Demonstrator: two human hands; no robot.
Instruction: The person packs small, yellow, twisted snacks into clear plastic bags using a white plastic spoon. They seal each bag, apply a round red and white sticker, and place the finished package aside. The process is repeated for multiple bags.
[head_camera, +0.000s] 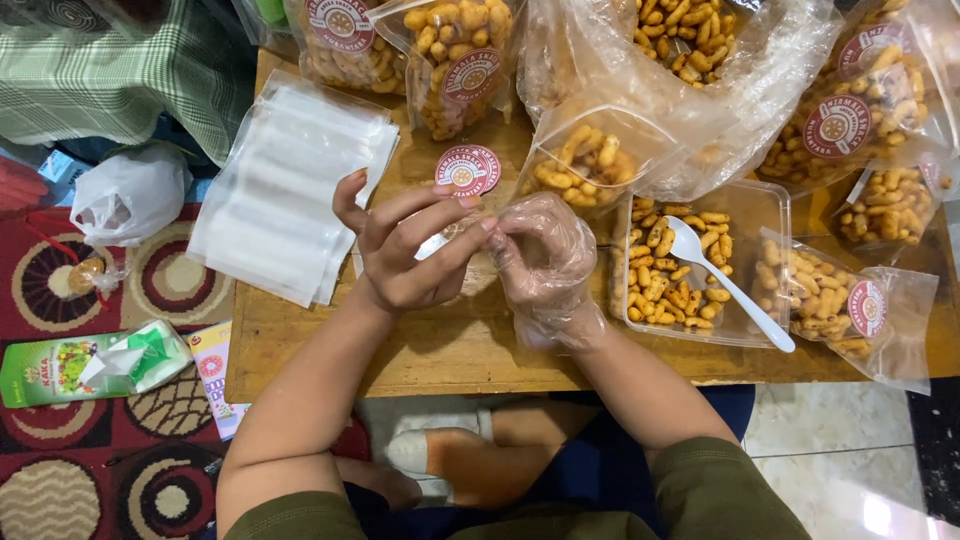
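Up close, round red sticker (468, 169) at left hand (405, 250).

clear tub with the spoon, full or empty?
Partly full. The tub holds a loose layer of snacks on its left side; the right side shows bare bottom. The white spoon lies across it.

Around the matt, grainy low brown wooden table (470, 345) lie a glossy stack of clear plastic pouches (290, 190), a smooth white plastic spoon (725, 280), and a crinkly thin film glove on the right hand (545, 265).
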